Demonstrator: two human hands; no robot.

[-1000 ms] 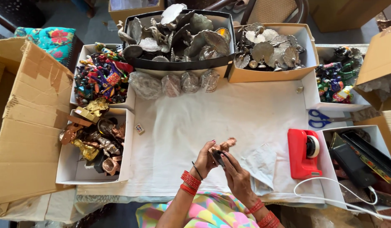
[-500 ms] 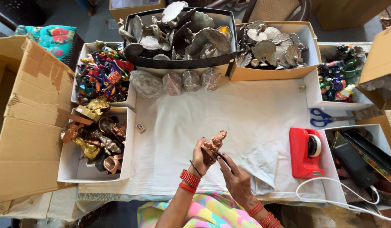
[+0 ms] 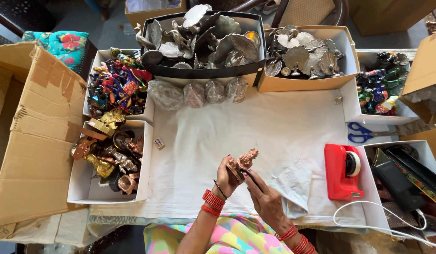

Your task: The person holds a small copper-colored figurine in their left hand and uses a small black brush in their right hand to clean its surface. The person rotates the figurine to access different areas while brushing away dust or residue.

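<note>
My left hand grips a small copper-coloured figurine from below, holding it above the white cloth near the table's front edge. My right hand is just to its right, fingers bent, with the fingertips touching the figurine's base. Both wrists wear red bangles. A small pale cloth or bag lies flat on the white cloth right of my hands.
A white box of metal figurines sits left, a box of colourful figures behind it. Black tray and tan box hold silver pieces. Red tape dispenser, blue scissors, wrapped items, open cardboard box.
The figurine has been raised and turned more upright in my left hand. My right hand has slid lower, toward its base.
</note>
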